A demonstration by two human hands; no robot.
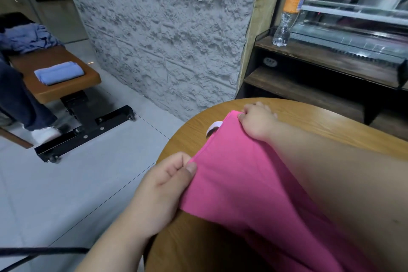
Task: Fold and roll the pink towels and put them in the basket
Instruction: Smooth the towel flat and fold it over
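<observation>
Cloth first, from the head camera, the only view I have. The thin, smooth pink towel (254,183) lies across the round wooden table (331,121), with its left edge lifted between my two hands. My left hand (163,187) pinches the near corner, thumb pressed on top against the curled forefinger beneath. My right hand (257,121) grips the far corner with its fingers curled over the hem. That forearm stretches above the cloth and hides much of its right side. A small white loop tag (213,128) sticks out of the edge, just beside my right hand.

I judge the towel light and limp, with no stiffness at all; it will sag wherever I leave it unsupported. Its surface looks smooth rather than fluffy, so it may slide on the polished wood. Nothing about it is fragile. The hem corners seem the best hold, since a taut edge between them should let the fold line up.

The basket is not in view. Off to the left, a folded pale blue cloth (58,72) rests on a brown padded bench (57,93).
</observation>
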